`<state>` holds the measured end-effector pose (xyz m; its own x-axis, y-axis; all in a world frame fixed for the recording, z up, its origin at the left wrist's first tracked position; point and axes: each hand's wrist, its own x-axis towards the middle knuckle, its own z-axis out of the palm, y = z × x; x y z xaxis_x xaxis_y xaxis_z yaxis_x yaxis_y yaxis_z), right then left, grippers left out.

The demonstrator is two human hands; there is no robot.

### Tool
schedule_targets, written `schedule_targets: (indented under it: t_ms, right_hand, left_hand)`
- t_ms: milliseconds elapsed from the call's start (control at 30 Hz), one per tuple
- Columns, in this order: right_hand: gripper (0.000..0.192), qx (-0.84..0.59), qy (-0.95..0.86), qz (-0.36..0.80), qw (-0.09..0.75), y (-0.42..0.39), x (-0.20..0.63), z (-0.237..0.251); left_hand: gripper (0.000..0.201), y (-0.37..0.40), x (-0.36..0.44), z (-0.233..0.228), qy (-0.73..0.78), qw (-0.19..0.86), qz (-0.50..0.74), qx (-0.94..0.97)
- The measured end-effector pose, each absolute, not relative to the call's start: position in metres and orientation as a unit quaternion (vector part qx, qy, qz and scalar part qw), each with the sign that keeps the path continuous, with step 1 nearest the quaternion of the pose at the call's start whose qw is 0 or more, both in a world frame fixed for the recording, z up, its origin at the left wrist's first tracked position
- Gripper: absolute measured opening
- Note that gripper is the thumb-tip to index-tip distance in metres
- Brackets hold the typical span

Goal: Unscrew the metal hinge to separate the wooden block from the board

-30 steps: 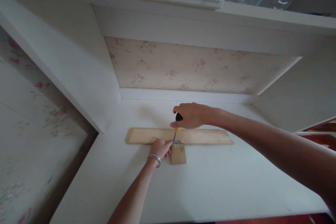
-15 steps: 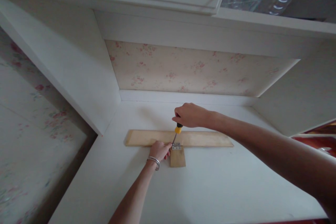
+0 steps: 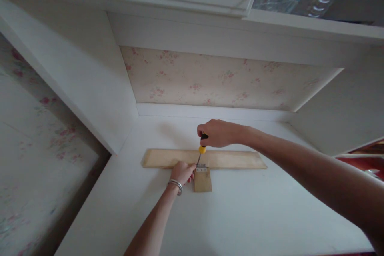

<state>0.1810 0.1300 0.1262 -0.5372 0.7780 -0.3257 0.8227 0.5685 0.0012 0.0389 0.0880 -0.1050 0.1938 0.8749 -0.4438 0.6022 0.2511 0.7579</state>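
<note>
1. Work at a metal hinge [image 3: 201, 168] looks partway along; the hinge already lies across the seam between a long wooden board [image 3: 234, 159] and a short wooden block [image 3: 203, 183], which form a T on the white counter [image 3: 255, 212]; a screwdriver [image 3: 202, 149] slants down to the hinge's left end; whether any screws are in, or how many are left, is too small to tell;
2. Right hand [image 3: 220, 133]: fingers curled round the screwdriver's black-and-yellow handle, above the board;
3. Left hand [image 3: 181, 173]: fingers narrow, bunched beside the screwdriver's tip; whether they pinch anything there cannot be told
</note>
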Motion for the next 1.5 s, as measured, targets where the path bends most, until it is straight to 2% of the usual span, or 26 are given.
schedule_targets:
  t_ms: [33,100,200,267,367,433,500,600,667,767,833,900,1067,1133,1233,1333,1433,1500]
  right_hand:
    - [0.029,0.424,0.889,-0.103,0.14,0.13,0.182,0.127]
    - [0.042,0.397,0.899,-0.131,0.127,0.131,0.183,0.128]
    - [0.055,0.482,0.863,-0.077,0.129,0.131,0.18,0.124]
    - [0.047,0.51,0.848,-0.032,0.139,0.13,0.179,0.122]
    - [0.024,0.429,0.892,-0.062,0.125,0.129,0.182,0.122]
    - [0.03,0.387,0.912,-0.095,0.098,0.128,0.186,0.122]
    - [0.041,0.414,0.902,-0.092,0.081,0.129,0.187,0.12]
    - [0.056,0.506,0.857,-0.041,0.088,0.13,0.187,0.115]
    - [0.047,0.523,0.846,-0.018,0.1,0.13,0.187,0.113]
    - [0.032,0.469,0.877,-0.052,0.095,0.129,0.19,0.115]
    - [0.038,0.43,0.895,-0.083,0.078,0.129,0.19,0.117]
    - [0.044,0.42,0.901,-0.091,0.065,0.128,0.189,0.118]
    - [0.054,0.523,0.847,-0.036,0.091,0.127,0.181,0.113]
    - [0.045,0.526,0.844,-0.015,0.102,0.127,0.181,0.113]
    - [0.031,0.463,0.878,-0.062,0.1,0.126,0.184,0.116]
    - [0.042,0.44,0.886,-0.109,0.096,0.126,0.186,0.118]
    - [0.048,0.499,0.857,-0.064,0.109,0.126,0.185,0.115]
    - [0.045,0.515,0.848,-0.033,0.121,0.125,0.184,0.113]
  left_hand:
    - [0.053,0.088,0.039,-0.104,0.62,0.492,0.141,0.594]
    - [0.053,0.088,0.04,-0.103,0.62,0.495,0.144,0.592]
    - [0.053,0.088,0.04,-0.103,0.621,0.499,0.138,0.588]
    - [0.054,0.088,0.041,-0.104,0.622,0.501,0.134,0.587]
    - [0.055,0.087,0.041,-0.108,0.621,0.503,0.138,0.585]
    - [0.055,0.086,0.041,-0.109,0.622,0.5,0.139,0.586]
    - [0.055,0.085,0.041,-0.108,0.621,0.483,0.14,0.602]
    - [0.056,0.078,0.039,-0.1,0.615,0.387,0.151,0.67]
    - [0.053,0.072,0.035,-0.093,0.608,0.287,0.166,0.721]
    - [0.039,0.065,0.025,-0.082,0.564,0.17,0.198,0.784]
    - [0.027,0.063,0.018,-0.079,0.514,0.121,0.218,0.82]
    - [0.025,0.064,0.013,-0.081,0.468,0.091,0.227,0.849]
    - [0.028,0.072,0.007,-0.091,0.398,0.079,0.218,0.888]
    - [0.029,0.074,0.006,-0.094,0.389,0.077,0.213,0.893]
    - [0.031,0.077,0.005,-0.096,0.378,0.072,0.209,0.899]
    - [0.031,0.079,0.005,-0.099,0.376,0.069,0.209,0.9]
    - [0.032,0.08,0.006,-0.103,0.379,0.074,0.211,0.898]
    - [0.032,0.08,0.007,-0.105,0.379,0.078,0.214,0.897]
